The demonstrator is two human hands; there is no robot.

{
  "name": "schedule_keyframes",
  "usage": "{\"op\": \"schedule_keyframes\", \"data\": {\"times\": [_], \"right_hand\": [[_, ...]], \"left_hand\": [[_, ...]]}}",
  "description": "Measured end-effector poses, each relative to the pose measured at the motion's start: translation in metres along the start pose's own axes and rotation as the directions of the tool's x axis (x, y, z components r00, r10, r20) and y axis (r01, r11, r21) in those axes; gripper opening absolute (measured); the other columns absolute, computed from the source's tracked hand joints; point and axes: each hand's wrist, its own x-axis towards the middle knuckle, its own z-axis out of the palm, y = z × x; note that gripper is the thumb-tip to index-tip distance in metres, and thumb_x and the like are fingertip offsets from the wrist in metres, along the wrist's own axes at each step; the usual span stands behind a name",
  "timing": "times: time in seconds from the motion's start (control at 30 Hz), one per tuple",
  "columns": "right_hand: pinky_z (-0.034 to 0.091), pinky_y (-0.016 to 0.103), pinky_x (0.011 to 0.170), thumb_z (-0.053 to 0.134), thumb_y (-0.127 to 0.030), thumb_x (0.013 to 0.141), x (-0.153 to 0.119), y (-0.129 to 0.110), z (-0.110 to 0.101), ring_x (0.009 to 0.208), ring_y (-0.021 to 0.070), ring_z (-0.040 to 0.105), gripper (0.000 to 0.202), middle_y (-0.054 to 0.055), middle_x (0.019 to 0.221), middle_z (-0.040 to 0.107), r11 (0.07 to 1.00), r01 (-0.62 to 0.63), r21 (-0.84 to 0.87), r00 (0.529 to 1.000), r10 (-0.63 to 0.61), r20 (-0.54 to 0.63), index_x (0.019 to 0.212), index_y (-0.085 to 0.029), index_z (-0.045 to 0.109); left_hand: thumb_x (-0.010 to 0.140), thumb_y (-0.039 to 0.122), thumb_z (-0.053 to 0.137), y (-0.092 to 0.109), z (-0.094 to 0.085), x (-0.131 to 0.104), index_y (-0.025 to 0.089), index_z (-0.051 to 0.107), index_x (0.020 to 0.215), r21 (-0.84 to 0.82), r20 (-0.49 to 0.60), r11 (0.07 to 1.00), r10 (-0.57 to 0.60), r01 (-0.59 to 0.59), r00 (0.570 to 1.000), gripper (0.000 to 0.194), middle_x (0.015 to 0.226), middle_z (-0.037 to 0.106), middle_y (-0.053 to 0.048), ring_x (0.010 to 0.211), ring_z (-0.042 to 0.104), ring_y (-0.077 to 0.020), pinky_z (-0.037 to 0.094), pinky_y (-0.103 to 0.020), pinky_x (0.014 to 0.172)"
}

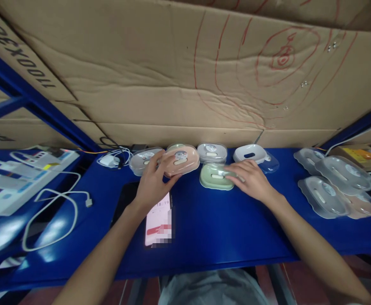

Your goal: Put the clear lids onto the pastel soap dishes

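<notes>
My left hand (153,180) is closed on a peach oval box (190,160) with a label on its top, thumb at the near edge and fingers over the lid. The box is tilted a little and overlaps a green one (175,147) behind it. My right hand (252,180) grips the right end of another green oval box (215,177), which has a clear lid and a pale slot in the middle. Beyond them stand a grey box (212,152) and a white oval piece (249,153) with a dark slot. A clear-lidded grey box (137,163) is left of the peach one.
Several lidded boxes (325,197) are piled at the right. A lit phone (157,220) lies below my left hand, by a dark flat object (123,197). A power strip (29,182) and white cable (76,212) occupy the left. Cardboard (141,63) walls the back.
</notes>
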Motion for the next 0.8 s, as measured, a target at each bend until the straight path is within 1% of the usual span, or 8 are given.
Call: {"op": "schedule_keyframes", "data": {"times": [0.1,0.17,0.2,0.27,0.37,0.43,0.57,0.8], "right_hand": [[0.048,0.043,0.096,0.058,-0.033,0.109,-0.006,0.002,-0.003,0.107,0.0251,0.071,0.023,0.007,0.117,0.08,0.996,-0.073,-0.048,0.988,0.065,-0.138,0.123,-0.026,0.075],[0.048,0.042,0.091,0.054,-0.024,0.109,-0.011,-0.004,0.0,0.105,0.0252,0.07,0.024,0.009,0.116,0.079,0.99,-0.081,-0.111,0.981,0.06,-0.184,0.12,-0.024,0.076],[0.048,0.042,0.09,0.052,-0.02,0.109,-0.013,-0.009,0.003,0.104,0.0248,0.07,0.026,0.009,0.115,0.079,0.991,-0.06,-0.123,0.985,0.039,-0.169,0.119,-0.024,0.076],[0.05,0.041,0.09,0.051,-0.02,0.109,-0.014,-0.022,0.009,0.103,0.0233,0.071,0.027,0.008,0.115,0.08,0.996,0.021,-0.085,0.997,-0.027,-0.072,0.121,-0.024,0.075],[0.054,0.042,0.095,0.059,-0.037,0.11,-0.012,-0.04,0.018,0.111,0.0256,0.072,0.03,0.009,0.123,0.079,0.993,0.113,-0.036,0.989,-0.109,0.105,0.131,-0.021,0.072],[0.055,0.045,0.096,0.063,-0.042,0.108,-0.011,-0.047,0.024,0.115,0.0286,0.072,0.036,0.012,0.127,0.078,0.99,0.122,-0.064,0.981,-0.111,0.156,0.134,-0.019,0.071],[0.056,0.045,0.097,0.061,-0.032,0.108,-0.013,-0.048,0.027,0.117,0.0291,0.073,0.032,0.012,0.129,0.077,0.994,0.092,-0.065,0.984,-0.082,0.156,0.136,-0.019,0.071],[0.047,0.044,0.099,0.055,-0.032,0.113,-0.013,-0.039,0.014,0.114,0.0244,0.074,0.029,0.008,0.126,0.08,0.997,0.077,0.0,0.994,-0.077,0.082,0.135,-0.021,0.07]], "left_hand": [[0.1,0.046,0.072,0.002,0.0,-0.001,0.028,0.057,0.147,0.005,0.003,1.0,0.008,-0.008,1.0,0.053,0.158,0.051,-0.017,0.143,0.057,-0.0384,0.058,-0.054,0.108],[0.1,0.046,0.073,0.005,0.0,-0.002,0.029,0.057,0.147,0.006,0.008,1.0,0.023,-0.023,1.0,0.053,0.158,0.052,-0.016,0.143,0.057,-0.0379,0.059,-0.052,0.108],[0.1,0.046,0.073,0.007,0.0,-0.002,0.029,0.058,0.147,0.009,0.013,1.0,0.029,-0.029,1.0,0.053,0.158,0.052,-0.016,0.143,0.058,-0.0377,0.059,-0.052,0.108],[0.1,0.046,0.073,0.01,0.0,-0.002,0.029,0.058,0.147,0.012,0.025,0.999,0.035,-0.035,0.999,0.052,0.158,0.052,-0.016,0.143,0.058,-0.0379,0.059,-0.052,0.108],[0.1,0.046,0.073,0.012,-0.002,-0.001,0.029,0.056,0.149,0.007,0.039,1.0,0.026,-0.026,0.999,0.054,0.159,0.052,-0.016,0.144,0.057,-0.0381,0.057,-0.053,0.111],[0.1,0.047,0.073,0.013,-0.002,-0.001,0.029,0.055,0.151,0.004,0.045,1.0,0.016,-0.017,0.999,0.056,0.159,0.052,-0.016,0.146,0.056,-0.0378,0.056,-0.053,0.114],[0.099,0.046,0.074,0.012,-0.003,0.0,0.029,0.055,0.15,0.001,0.044,1.0,0.029,-0.029,0.999,0.057,0.158,0.052,-0.016,0.146,0.056,-0.0374,0.054,-0.054,0.115],[0.1,0.045,0.074,0.013,-0.004,-0.001,0.028,0.055,0.149,0.027,0.041,0.998,0.048,-0.05,0.998,0.056,0.157,0.053,-0.017,0.144,0.058,-0.0384,0.057,-0.054,0.112]]}}
